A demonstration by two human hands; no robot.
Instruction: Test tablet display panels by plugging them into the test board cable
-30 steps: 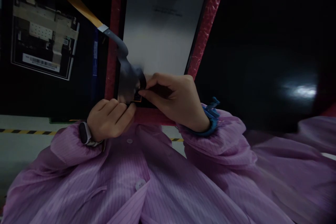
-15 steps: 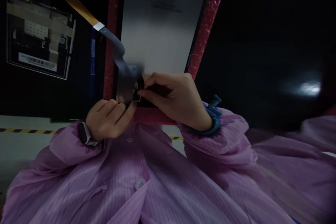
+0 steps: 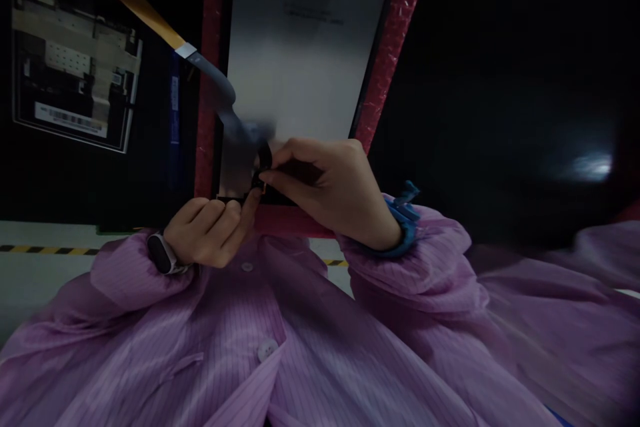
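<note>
A display panel [image 3: 305, 73] with a pale grey back and dark edges lies in front of me. My right hand [image 3: 335, 187] is closed in a pinch at its lower edge, thumb and forefinger on the small black end of a flex cable [image 3: 265, 157]. Beside it, my left hand [image 3: 213, 230] has its fingers curled at the panel's lower left edge, and its forefinger tip touches the same cable end. Whatever is under its other fingers is hidden. A grey ribbon cable [image 3: 215, 77], joined to an orange ribbon [image 3: 135, 0], runs down to a blurred part above my hands.
Pink bubble wrap [image 3: 387, 67] frames the panel. On the left stand a circuit unit [image 3: 70, 60] with a barcode label and a blue strip [image 3: 175, 100]. Yellow-black tape [image 3: 50, 250] runs along the floor. A person's purple sleeve [image 3: 590, 307] shows at right.
The view has shifted slightly. My left fingers have drawn down a little, showing more of the panel's lower edge. My right hand keeps its pinch on the cable end.
</note>
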